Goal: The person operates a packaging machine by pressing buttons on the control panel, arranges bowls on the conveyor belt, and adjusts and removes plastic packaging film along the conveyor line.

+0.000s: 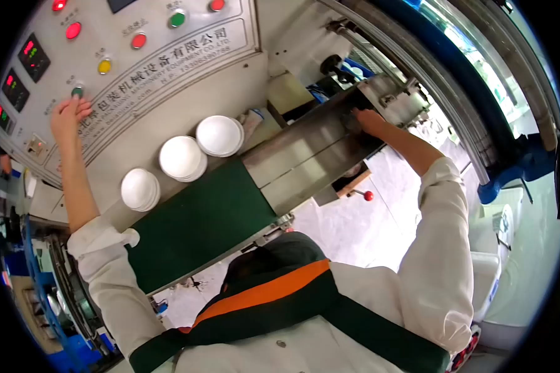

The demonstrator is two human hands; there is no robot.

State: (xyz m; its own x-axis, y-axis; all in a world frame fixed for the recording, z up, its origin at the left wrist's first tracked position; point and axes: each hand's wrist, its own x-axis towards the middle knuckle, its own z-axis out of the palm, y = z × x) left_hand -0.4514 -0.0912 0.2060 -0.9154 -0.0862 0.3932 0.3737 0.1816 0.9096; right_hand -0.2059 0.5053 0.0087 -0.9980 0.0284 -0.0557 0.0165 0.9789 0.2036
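My left hand is raised to the machine's control panel, its fingertips at a dark green button. The fingers are bent, and nothing shows in them. On the right, my right hand reaches over the far end of the metal channel; its fingertips are in shadow, and what they touch is hard to make out. Between the hands, three stacks of white bowls, the left one, the middle one and the right one, stand along the panel's base beside the green belt.
Red, yellow and green buttons and lit displays are on the panel. A red-knobbed lever sticks out below the channel. Metal rails and a blue frame part curve along the right. Equipment with blue parts stands at lower left.
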